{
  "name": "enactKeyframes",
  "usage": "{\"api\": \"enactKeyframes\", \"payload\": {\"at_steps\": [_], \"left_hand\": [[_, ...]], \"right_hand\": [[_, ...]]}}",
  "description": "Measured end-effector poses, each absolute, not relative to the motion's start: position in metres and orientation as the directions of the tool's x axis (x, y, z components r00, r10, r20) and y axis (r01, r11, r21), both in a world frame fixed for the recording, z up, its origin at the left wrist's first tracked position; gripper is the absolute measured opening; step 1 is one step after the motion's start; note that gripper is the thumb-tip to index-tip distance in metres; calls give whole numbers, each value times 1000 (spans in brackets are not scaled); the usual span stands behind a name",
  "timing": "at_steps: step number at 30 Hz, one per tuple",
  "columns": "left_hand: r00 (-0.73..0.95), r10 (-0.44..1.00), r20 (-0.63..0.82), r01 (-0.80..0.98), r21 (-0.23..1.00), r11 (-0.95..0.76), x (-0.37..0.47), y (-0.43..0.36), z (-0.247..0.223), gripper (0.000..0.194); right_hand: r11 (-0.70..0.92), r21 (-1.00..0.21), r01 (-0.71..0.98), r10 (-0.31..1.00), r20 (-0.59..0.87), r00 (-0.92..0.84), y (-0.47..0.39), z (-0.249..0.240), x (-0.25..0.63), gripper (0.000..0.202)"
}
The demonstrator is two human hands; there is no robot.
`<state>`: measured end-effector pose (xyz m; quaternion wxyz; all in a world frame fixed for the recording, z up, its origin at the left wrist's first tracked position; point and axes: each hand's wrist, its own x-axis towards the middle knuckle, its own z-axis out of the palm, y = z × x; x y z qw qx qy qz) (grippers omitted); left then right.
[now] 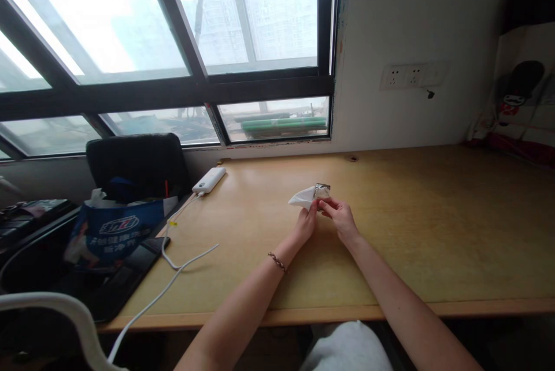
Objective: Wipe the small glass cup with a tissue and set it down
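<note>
Above the middle of the wooden table (416,232), both of my hands are close together with fingers pinched. My left hand (307,221) grips a thin white sheet (301,197), like a tissue or wipe, which sticks out to the left in a point. Beside it, my right hand (341,218) has thumb and fingers closed at the lower edge of a small shiny silver piece (321,190), perhaps a foil packet. The silver piece touches the white sheet. My fingers partly hide where the two meet. A braided bracelet (277,262) circles my left wrist.
A white power bank (209,180) lies at the table's left edge, with a white cable (177,267) trailing from it. Farther left are a black chair (136,157), a blue bag (121,232) and a dark flat panel (130,278). Wall sockets (405,75) are behind the table.
</note>
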<state>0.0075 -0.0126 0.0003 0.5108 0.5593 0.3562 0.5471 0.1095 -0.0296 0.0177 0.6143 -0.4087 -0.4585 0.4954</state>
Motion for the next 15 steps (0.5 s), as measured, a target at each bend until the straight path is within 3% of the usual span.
{"api": "enactKeyframes", "payload": {"at_steps": [5, 8, 11, 13, 15], "left_hand": [[179, 868, 464, 49, 877, -478, 9, -20, 10, 48], [368, 748, 553, 319, 680, -660, 8, -29, 18, 51], [451, 691, 565, 456, 520, -722, 6, -35, 24, 51], [377, 713, 591, 496, 521, -694, 5, -34, 26, 50], [231, 767, 599, 488, 610, -624, 3, -29, 26, 50]], "right_hand": [[167, -969, -183, 970, 129, 205, -26, 12, 113, 37], [217, -970, -108, 960, 192, 202, -24, 4, 113, 33], [246, -969, -35, 952, 235, 196, -25, 1, 111, 29], [254, -967, 15, 949, 252, 188, -27, 2, 109, 29], [265, -963, 55, 948, 271, 167, -31, 7, 106, 30]]}}
